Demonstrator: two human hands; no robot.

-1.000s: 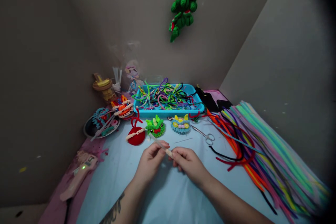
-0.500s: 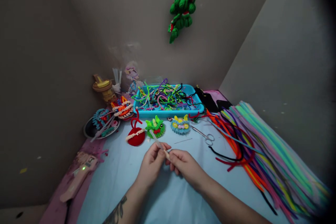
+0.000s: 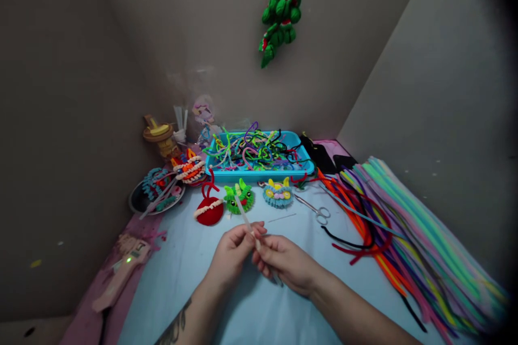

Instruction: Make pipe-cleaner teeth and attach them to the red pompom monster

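Observation:
A thin whitish strip (image 3: pixel 244 214) runs through the fingers of both my hands, low over the cloth. It could be a pipe cleaner or a glue stick; I cannot tell which. My left hand (image 3: pixel 235 248) pinches it near the middle, with its upper end pointing away from me. Closed round the lower part is my right hand (image 3: pixel 287 261), and a pale end pokes out beneath its fingers. Just beyond my hands are a green fuzzy dragon face (image 3: pixel 239 197), a red fuzzy piece (image 3: pixel 209 211) with a cream band, and a blue fuzzy face (image 3: pixel 278 193) with yellow ears.
A blue tray (image 3: pixel 259 174) of tangled pipe cleaners stands at the back. Scissors (image 3: pixel 319 212) lie right of centre, near a large bundle of pipe cleaners (image 3: pixel 421 226). On the left are a metal bowl (image 3: pixel 137 207) and a pink glue gun (image 3: pixel 121 275) with a green light.
The strip has turned more upright between my fingers, and its lower end now shows below my right hand. My right hand has shifted slightly down and toward me.

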